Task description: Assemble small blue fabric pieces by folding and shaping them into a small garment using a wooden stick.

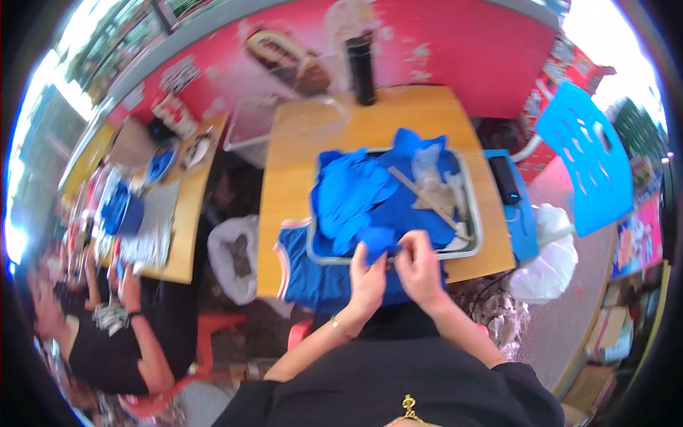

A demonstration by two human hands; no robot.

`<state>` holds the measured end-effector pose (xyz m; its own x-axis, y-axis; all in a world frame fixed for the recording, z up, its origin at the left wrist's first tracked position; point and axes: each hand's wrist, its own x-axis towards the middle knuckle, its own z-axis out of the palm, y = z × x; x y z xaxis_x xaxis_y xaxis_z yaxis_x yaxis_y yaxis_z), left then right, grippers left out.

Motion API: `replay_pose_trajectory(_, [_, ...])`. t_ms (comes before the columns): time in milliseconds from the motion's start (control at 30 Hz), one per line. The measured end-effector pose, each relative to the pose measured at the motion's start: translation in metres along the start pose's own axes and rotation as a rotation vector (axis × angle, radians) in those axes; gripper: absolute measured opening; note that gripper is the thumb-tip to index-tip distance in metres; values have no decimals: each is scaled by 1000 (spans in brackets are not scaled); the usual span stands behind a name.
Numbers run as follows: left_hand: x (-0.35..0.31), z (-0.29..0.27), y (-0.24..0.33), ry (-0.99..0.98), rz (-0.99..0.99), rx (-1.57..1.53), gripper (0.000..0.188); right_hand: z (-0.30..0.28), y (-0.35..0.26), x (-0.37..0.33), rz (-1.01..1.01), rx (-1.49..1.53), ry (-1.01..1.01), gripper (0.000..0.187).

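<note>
Two hands pinch one small blue fabric piece [378, 245] at the table's near edge: left hand [368, 279] and right hand [420, 267] both closed on it. Just beyond the grip sits a metal tray [471, 213] heaped with blue pieces [356, 196], so, by my judgement, most remain unhandled. Farther off stands a black bottle [361, 67].

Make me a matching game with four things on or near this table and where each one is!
Things:
1. black bottle
2. blue chair
3. white bag
4. blue cloth piece

Places:
A. between both hands at the near table edge
B. on the floor, right of the table
C. standing at the far table edge
D. beside the table, on the far right

Pairs: 1-C, 2-D, 3-B, 4-A
</note>
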<state>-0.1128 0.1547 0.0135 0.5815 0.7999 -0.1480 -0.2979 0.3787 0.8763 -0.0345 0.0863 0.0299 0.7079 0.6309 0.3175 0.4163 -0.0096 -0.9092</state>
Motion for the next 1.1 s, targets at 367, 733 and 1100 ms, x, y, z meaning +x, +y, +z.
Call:
replay_pose_trajectory(367, [6,-14,10,-92,144,41,27,2,-19,-1,-91,84,-162,28])
replay_pose_trajectory(733, [-4,-5,17,-163,339,253,21,0,-3,-1,26,86,-61,21])
replay_pose_trajectory(1100, [-1,0,16,-34,290,77,17,7,-14,3,101,250,-10,14])
